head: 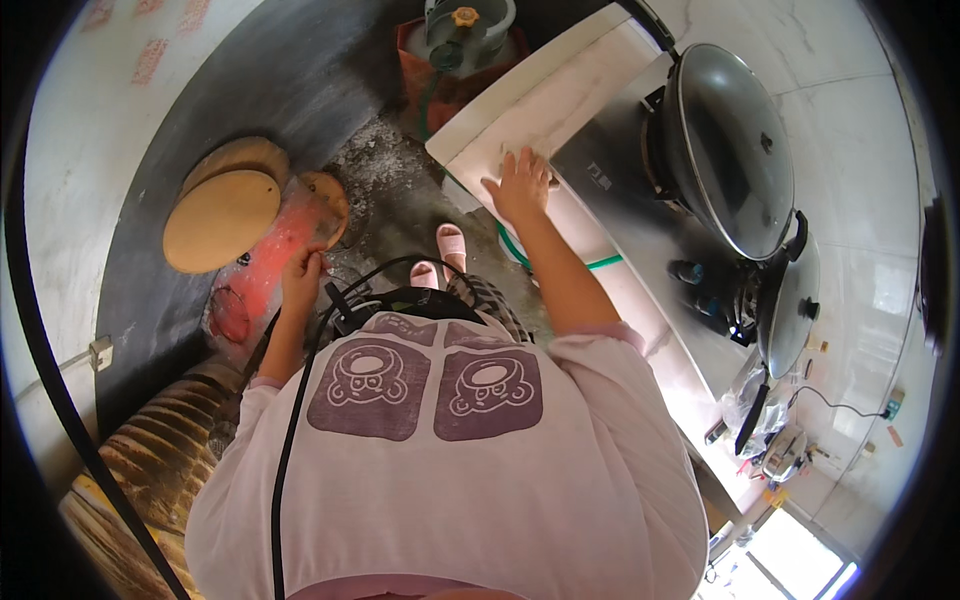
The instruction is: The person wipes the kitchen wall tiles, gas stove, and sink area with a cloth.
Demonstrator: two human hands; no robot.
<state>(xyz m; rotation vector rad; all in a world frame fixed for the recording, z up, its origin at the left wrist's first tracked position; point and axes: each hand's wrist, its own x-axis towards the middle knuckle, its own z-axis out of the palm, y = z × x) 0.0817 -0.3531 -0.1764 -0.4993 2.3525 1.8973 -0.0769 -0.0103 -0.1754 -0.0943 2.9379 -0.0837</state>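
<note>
My right hand (521,186) rests spread, palm down, on the pale counter (487,127), close to the corner of the steel gas stove (600,165). My left hand (304,274) hangs low at the left with its fingers bent together; whether something small is between them cannot be told. It is near a round wooden board (328,206) and a red surface (274,262) dusted with white. Two more round boards or lids, the front one (223,221) lighter, lean by the dark wall. On the stove stands a large wok with a glass lid (735,150).
A second lidded pan (791,307) stands farther along the stove. A gas cylinder (469,37) with an orange valve knob sits beyond the counter's end. A green hose (517,247) runs beside the counter. Patterned sacks or cloth (161,442) lie at lower left.
</note>
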